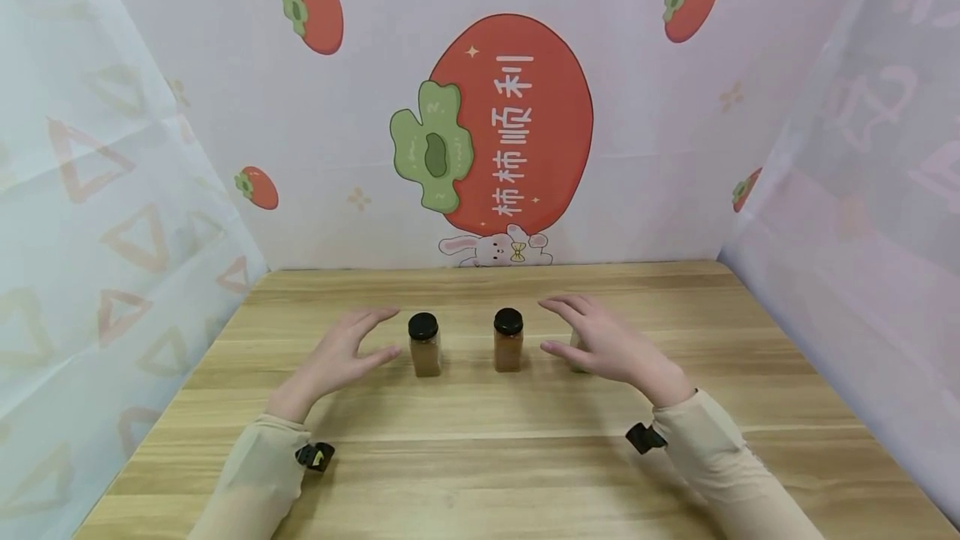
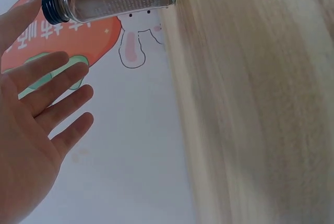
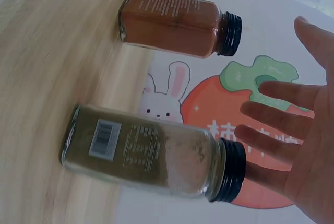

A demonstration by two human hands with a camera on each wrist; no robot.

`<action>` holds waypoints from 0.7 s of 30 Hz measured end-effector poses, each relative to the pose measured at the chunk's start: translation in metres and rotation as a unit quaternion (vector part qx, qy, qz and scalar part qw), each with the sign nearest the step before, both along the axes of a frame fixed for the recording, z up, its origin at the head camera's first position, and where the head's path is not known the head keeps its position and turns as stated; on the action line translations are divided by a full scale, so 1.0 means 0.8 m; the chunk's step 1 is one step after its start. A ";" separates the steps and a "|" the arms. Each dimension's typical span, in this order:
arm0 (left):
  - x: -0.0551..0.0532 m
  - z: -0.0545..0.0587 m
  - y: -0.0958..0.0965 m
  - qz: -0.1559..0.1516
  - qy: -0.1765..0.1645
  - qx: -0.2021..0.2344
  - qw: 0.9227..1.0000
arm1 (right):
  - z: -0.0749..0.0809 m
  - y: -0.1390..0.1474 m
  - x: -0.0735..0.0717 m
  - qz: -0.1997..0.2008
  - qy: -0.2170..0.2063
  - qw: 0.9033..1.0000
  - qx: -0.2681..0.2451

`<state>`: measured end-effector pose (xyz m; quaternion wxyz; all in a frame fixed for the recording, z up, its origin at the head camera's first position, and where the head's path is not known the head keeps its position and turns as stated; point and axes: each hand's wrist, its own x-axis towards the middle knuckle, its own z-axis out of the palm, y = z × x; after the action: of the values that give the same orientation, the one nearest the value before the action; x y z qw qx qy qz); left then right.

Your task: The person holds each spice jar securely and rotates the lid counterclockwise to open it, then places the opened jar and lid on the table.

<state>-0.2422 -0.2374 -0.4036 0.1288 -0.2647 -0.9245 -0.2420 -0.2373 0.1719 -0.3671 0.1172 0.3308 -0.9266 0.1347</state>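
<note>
Three square glass spice jars with black lids stand upright in a row on the wooden table. My left hand (image 1: 341,357) is held just left of the left jar (image 1: 426,347), fingers spread and holding nothing. The middle jar (image 1: 507,342), filled with reddish-brown powder, stands between the hands. My right hand (image 1: 603,340) hovers by the right jar (image 1: 577,355) and hides most of it in the head view. In the right wrist view this jar (image 3: 141,153) shows greenish powder and a barcode label, and the fingers lie straight beside its lid.
The wooden table (image 1: 465,482) reaches back to a white cloth backdrop (image 1: 637,215) printed with persimmons and a rabbit. Pale cloth sides (image 1: 135,273) close in the left and right. A small black wrist device (image 1: 315,456) sits at each cuff.
</note>
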 end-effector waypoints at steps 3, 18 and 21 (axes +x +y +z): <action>-0.002 -0.003 0.001 0.000 -0.008 0.005 1.000 | -0.001 -0.008 -0.003 0.004 -0.004 1.000 -0.001; -0.009 -0.005 0.005 -0.020 -0.020 0.019 0.999 | -0.003 -0.049 -0.013 0.025 -0.006 0.999 -0.022; -0.012 -0.006 0.006 -0.024 -0.024 0.022 0.999 | -0.003 -0.057 -0.014 0.033 -0.008 0.999 -0.030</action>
<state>-0.2516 -0.2324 -0.4083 0.1067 -0.2780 -0.9151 -0.2718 -0.2482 0.1265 -0.3694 0.1146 0.3568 -0.9117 0.1687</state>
